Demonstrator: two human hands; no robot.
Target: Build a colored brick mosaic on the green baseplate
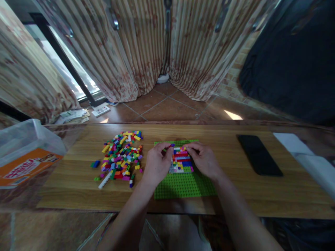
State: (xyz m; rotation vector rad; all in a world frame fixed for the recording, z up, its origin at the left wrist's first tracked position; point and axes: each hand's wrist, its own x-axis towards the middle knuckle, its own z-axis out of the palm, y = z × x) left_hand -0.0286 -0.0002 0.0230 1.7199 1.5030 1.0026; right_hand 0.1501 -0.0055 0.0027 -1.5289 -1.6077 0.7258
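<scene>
On the wooden table lies a green baseplate (pixel 183 188), its upper half carrying a patchwork of bright toy bricks (pixel 181 160) in rows. My left hand (pixel 158 162) is over the plate's left side, thumb and fingers pinched by a small blue brick (pixel 172 144) at the far edge of the patchwork. My right hand (pixel 205 158) reaches in from the right, its fingertips closed at the patchwork's far right corner, next to small yellow and pink bricks. Whether these fingers grip a brick is too small to make out. My hands cover parts of the plate.
A loose pile of mixed bricks (pixel 120 157) spreads left of the plate. Further left stands a clear plastic box (pixel 34 136) with an orange label. A black phone-like slab (pixel 259 155) and white paper (pixel 295 143) lie on the right. Curtains (pixel 146 45) hang beyond the table.
</scene>
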